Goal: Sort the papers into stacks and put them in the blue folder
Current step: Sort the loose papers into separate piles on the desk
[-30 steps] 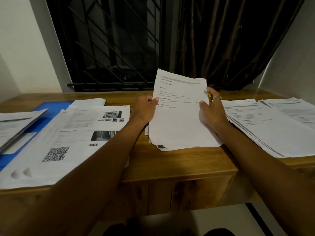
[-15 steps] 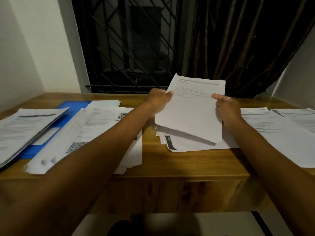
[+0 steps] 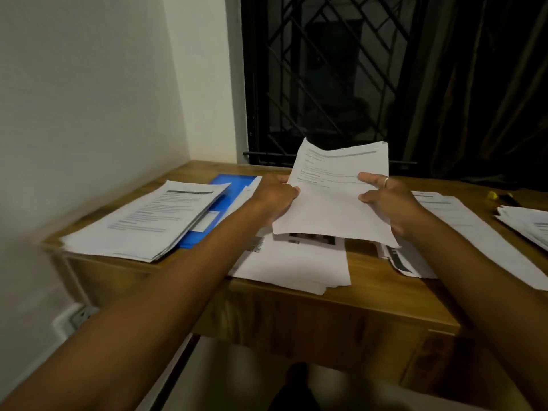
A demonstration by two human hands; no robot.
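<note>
Leftward, a paper stack (image 3: 142, 221) partly covers the blue folder (image 3: 229, 185).

A person's left hand (image 3: 275, 197) and right hand (image 3: 385, 203), which wears a ring (image 3: 386, 182), grip a printed sheet (image 3: 335, 203) by its side edges above a wooden desk (image 3: 370, 292). A middle stack (image 3: 296, 262) of papers lies beneath it. At left, another stack (image 3: 148, 221) rests partly on the blue folder (image 3: 231, 185). More papers (image 3: 462, 232) lie at right, below a barred window (image 3: 326, 84).

Desk (image 3: 366, 264) bare btwn middle stack (image 3: 296, 264) & right stack (image 3: 409, 265) (paper elsewhere).
</note>
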